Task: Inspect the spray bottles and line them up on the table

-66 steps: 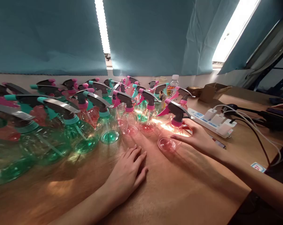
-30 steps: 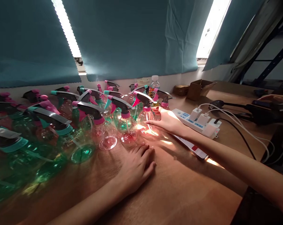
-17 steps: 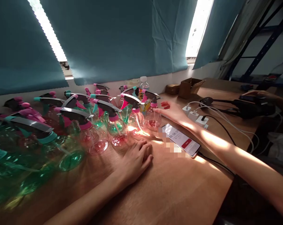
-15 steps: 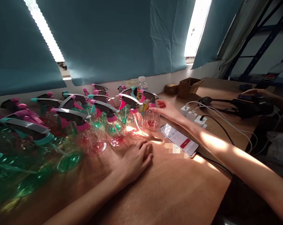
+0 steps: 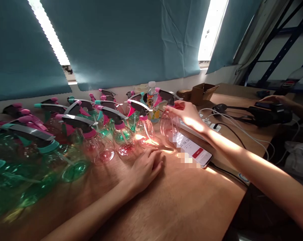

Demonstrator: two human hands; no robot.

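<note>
My right hand (image 5: 185, 112) grips a clear spray bottle (image 5: 168, 124) with a pink and black head by its neck, and the bottle is roughly upright beside the phone (image 5: 194, 150). On the wooden table (image 5: 189, 197), my left hand (image 5: 147, 165) rests with its fingers loosely curled; what is under them is hidden. Just beyond that hand stand a red-tinted spray bottle (image 5: 126, 144) and another pink-necked one (image 5: 144, 129). Farther left are several more, among them a green one with a teal collar (image 5: 49, 147). The phone's screen is lit.
A drink bottle (image 5: 155, 108) stands near the wall, with an open cardboard box (image 5: 203, 94) to its right. White plugs and cables (image 5: 214, 127) lie behind my right forearm. At the right, another person's hand (image 5: 277, 98) is near a black device (image 5: 269, 113).
My right hand has closed round the end spray bottle's neck and moved it slightly right and nearer, off its former place. My left hand has hardly moved.
</note>
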